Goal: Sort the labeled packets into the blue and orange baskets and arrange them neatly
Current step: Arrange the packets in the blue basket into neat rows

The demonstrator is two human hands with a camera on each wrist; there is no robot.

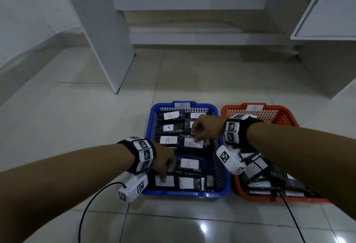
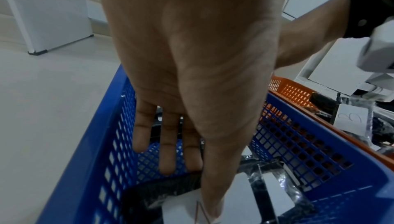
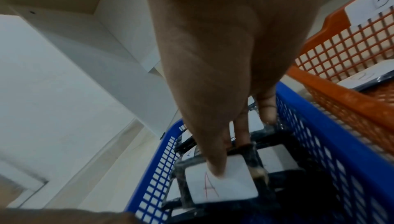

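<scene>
The blue basket (image 1: 185, 194) (image 2: 106, 109) (image 3: 319, 143), tagged A, holds several dark packets with white A labels. My left hand (image 1: 166, 173) (image 2: 192, 194) is at its near left corner. Its thumb lies on the label of a packet (image 1: 169, 182) (image 2: 181, 210) and its fingers run along the far edge. My right hand (image 1: 194, 136) (image 3: 231, 157) reaches over the basket's right middle and pinches another A packet (image 1: 198, 143) (image 3: 230, 189), which sits tilted. The orange basket (image 1: 256, 198) (image 2: 294, 91) (image 3: 341, 103), tagged B, holds B packets (image 1: 254, 167) (image 2: 349, 118), partly hidden by my right arm.
Both baskets stand side by side on a glossy tiled floor (image 1: 173, 223). A white panel leg (image 1: 115, 69) rises at the back left and a white cabinet door (image 1: 327, 11) hangs open at the back right. Black cables (image 1: 84, 210) trail from both wrist cameras.
</scene>
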